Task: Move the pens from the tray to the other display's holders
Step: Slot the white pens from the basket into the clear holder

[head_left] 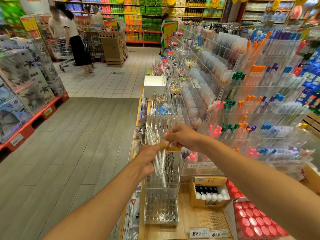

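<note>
My left hand [149,159] grips a bundle of several white pens [158,159], tips pointing down and right over a clear acrylic pen display [161,205] with rows of round holders. My right hand [181,137] reaches across from the right and pinches the upper part of the bundle near the pen caps. A tan bandage wraps one left finger. Behind the hands stands another clear display [160,118] holding white and blue pens upright.
A wooden counter [190,220] carries a cardboard box of small bottles [210,193], red-capped items [254,220] and price tags [199,233]. Tiered acrylic racks of coloured pens [251,108] rise on the right. People with a shopping cart [64,49] stand in the far aisle.
</note>
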{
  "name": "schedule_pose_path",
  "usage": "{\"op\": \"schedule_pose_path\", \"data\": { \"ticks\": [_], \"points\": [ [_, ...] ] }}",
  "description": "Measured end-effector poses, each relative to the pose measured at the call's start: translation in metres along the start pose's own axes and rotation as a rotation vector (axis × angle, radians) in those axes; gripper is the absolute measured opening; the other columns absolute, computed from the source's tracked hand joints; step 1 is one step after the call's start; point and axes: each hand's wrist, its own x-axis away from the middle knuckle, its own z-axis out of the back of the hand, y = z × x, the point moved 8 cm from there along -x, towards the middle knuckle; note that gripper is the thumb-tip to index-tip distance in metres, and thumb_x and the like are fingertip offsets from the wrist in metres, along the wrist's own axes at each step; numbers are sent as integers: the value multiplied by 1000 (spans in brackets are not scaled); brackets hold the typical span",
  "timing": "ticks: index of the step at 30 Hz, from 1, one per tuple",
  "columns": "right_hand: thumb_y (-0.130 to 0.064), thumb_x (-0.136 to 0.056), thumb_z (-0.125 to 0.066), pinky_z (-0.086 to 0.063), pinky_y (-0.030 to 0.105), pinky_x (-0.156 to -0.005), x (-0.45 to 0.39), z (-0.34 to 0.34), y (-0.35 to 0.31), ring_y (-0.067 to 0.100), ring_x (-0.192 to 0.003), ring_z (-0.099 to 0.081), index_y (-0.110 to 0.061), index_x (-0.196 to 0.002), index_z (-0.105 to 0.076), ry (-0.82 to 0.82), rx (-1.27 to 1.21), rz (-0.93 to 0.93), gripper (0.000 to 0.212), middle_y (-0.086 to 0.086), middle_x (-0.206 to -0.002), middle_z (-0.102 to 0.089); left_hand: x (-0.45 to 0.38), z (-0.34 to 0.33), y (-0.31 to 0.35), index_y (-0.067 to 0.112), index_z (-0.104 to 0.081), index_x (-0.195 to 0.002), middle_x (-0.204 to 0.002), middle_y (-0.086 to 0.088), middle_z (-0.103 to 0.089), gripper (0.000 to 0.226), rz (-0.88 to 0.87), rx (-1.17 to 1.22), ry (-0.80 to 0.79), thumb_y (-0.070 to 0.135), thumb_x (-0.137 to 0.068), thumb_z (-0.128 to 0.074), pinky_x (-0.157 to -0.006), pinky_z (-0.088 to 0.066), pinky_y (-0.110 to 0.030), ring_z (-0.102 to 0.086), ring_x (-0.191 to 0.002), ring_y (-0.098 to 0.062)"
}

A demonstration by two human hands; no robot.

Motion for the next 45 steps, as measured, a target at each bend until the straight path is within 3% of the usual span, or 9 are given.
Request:
{"op": "schedule_pose_path", "data": {
  "ticks": [5,12,15,21,28,34,39,42,45],
  "points": [
    [-6,-95,-54,-46,20,-52,3,23,-14,10,-59,-57,-1,-90,-60,69,-177,-2,9,9,-79,-61,-2,1,-1,2,-68,-100,-62,-9,-62,24,36,20,3,22,-88,-73,-44,-51,-26,-61,-48,-19],
    [-14,-95,-59,-53,26,-65,12,82,-66,14,-71,-59,-9,-101,-58,521,88,386,7,3,-83,-62,-8,8,-10,7,-59,-100,-65,-7,-60,6,120,60,-24,13,-98,-60,-45,-49,-23,-57,-48,-15],
    [-19,-95,-59,-48,17,-62,6,84,-70,9,-70,-56,-14,-100,-56,595,278,428,7,-1,-84,-60,-9,12,-13,6,-59,-94,-64,-6,-59,9,139,33,-11,15,-97,-62,-44,-49,-23,-56,-48,-14],
    [-19,-95,-58,-50,36,-68,-12,68,-60,21,-73,-58,-19,-97,-52,541,533,405,7,-1,-81,-60,-9,13,-13,5,-60,-90,-64,-7,-58,11,160,71,-18,13,-98,-60,-42,-49,-23,-55,-47,-14],
    [-23,-93,-62,-37,18,-61,-22,60,-60,6,-72,-51,-15,-101,-62,516,700,356,11,-1,-93,-63,-9,17,-11,3,-57,-91,-63,-8,-56,11,153,63,-32,11,-99,-56,-41,-48,-23,-53,-46,-15],
    [-28,-86,-70,-35,27,-76,-33,62,-52,15,-90,-46,-18,-95,-71,501,766,223,14,1,-100,-48,-5,15,-7,3,-60,-87,-65,-8,-59,12,146,52,-55,11,-97,-60,-43,-49,-23,-55,-48,-15],
    [-30,-85,-72,-41,30,-82,-29,58,-49,13,-93,-44,-20,-106,-68,557,755,228,24,1,-108,-48,-2,12,-6,4,-63,-87,-69,-8,-62,11,131,33,-74,11,-96,-62,-45,-50,-24,-56,-51,-15],
    [-29,-87,-70,-40,22,-66,-13,42,-53,9,-77,-52,-20,-95,-65,598,631,337,13,-6,-89,-56,-3,10,-5,5,-62,-90,-67,-7,-62,10,122,30,-96,12,-96,-62,-45,-50,-23,-57,-50,-14],
    [-29,-90,-66,-39,22,-58,-15,9,-34,6,-61,-53,-15,-88,-68,319,493,208,14,-6,-72,-61,-3,8,-3,6,-63,-91,-67,-6,-62,10,99,39,-127,14,-97,-61,-45,-50,-23,-58,-50,-14]
  ]
}}
